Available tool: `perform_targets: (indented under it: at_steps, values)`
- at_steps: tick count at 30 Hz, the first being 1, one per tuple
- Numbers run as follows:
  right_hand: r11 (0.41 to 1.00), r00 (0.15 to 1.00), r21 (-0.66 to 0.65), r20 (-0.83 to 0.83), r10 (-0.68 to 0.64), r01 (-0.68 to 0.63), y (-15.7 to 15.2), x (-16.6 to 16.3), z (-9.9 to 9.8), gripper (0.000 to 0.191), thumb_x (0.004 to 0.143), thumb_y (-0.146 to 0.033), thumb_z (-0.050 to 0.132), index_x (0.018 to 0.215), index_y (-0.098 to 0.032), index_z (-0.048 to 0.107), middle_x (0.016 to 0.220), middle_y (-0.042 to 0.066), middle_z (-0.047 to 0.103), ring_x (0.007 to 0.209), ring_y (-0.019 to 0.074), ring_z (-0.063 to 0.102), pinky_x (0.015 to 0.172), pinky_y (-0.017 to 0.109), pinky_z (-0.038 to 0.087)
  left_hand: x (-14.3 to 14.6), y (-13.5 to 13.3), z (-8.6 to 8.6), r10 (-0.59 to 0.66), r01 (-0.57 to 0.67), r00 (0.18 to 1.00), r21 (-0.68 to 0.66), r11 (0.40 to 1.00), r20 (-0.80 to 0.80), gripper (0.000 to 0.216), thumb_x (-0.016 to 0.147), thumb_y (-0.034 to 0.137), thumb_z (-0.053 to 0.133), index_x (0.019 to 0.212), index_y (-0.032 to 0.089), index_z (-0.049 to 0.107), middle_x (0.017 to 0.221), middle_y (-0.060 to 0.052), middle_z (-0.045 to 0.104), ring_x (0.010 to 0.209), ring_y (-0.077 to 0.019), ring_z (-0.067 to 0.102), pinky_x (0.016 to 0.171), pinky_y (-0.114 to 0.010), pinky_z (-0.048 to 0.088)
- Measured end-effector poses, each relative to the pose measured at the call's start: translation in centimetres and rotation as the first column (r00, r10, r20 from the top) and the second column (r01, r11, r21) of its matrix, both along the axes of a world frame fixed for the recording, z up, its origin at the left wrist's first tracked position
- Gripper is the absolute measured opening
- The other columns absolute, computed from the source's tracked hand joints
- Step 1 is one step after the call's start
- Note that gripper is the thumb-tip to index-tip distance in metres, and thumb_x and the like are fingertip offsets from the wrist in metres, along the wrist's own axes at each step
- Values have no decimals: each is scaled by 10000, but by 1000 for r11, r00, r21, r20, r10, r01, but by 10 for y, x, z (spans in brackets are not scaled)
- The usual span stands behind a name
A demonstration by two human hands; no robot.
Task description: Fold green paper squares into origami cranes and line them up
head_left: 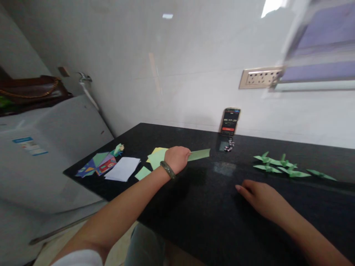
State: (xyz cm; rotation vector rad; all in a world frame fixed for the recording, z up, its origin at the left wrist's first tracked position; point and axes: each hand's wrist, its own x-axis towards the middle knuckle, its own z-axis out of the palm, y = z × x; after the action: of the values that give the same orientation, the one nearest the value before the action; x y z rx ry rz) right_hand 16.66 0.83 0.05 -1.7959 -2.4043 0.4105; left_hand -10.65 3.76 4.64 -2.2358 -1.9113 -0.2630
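My left hand (pixel 176 159), with a dark green bangle (pixel 168 170) at its wrist, pinches a sheet of green paper (pixel 199 154) that sticks out to the right. Behind and left of that hand lie more green and yellow paper sheets (pixel 155 158), partly hidden by it. A smaller green piece (pixel 142 173) lies by the forearm. On the black countertop (pixel 205 199) rests my right hand (pixel 256 195), fingers curled in; no object shows in it. Beyond it sit several folded green paper cranes (pixel 290 167).
A phone (pixel 230 121) showing a timer leans on the wall, with a beaded band (pixel 229 145) before it. White paper (pixel 123 169) and colourful folded paper (pixel 100 162) lie at the left. A white appliance (pixel 55 155) stands beyond the counter's left edge.
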Motion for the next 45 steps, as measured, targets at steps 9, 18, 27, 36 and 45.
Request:
perform_targets:
  at_steps: [9,18,27,36,45]
  values:
    - [904,990,423,-92,109,-61,-5,7,19,291,831,-412,449,963,-184,572,945,83,601,889,216,543,755,314,421,96,-27,-25,-506,507,862,35,861,-40,217,821,168,402,741,153,604,723,-64,631,701,-215,575,617,-332,423]
    - [918,970,315,38,242,-241,0,3,5,190,830,-181,455,805,-183,643,783,58,659,793,182,572,728,288,444,96,-20,-47,-352,409,774,10,913,527,210,802,139,437,903,153,621,936,-102,639,920,-223,561,855,-373,406]
    - [763,879,559,-120,461,-324,-8,1,7,241,846,-158,444,1008,-181,621,955,82,664,881,168,580,754,300,470,91,-18,-34,709,639,-322,-408,652,628,500,833,439,423,1178,78,401,828,-123,637,686,-193,636,659,-331,497]
    - [791,857,463,-119,502,-399,-13,-3,13,266,779,-132,495,1005,-200,617,1019,73,628,966,205,526,823,365,450,92,-15,-46,543,516,-413,-303,801,731,484,773,92,474,1244,135,374,966,-109,640,802,-186,627,712,-326,495]
    - [788,932,611,-237,275,-77,-4,6,5,243,682,-73,549,869,-193,649,1061,107,495,1012,255,456,820,409,423,92,-14,-45,498,525,-505,-207,825,705,185,760,89,503,939,113,545,890,-91,660,823,-186,629,765,-349,488]
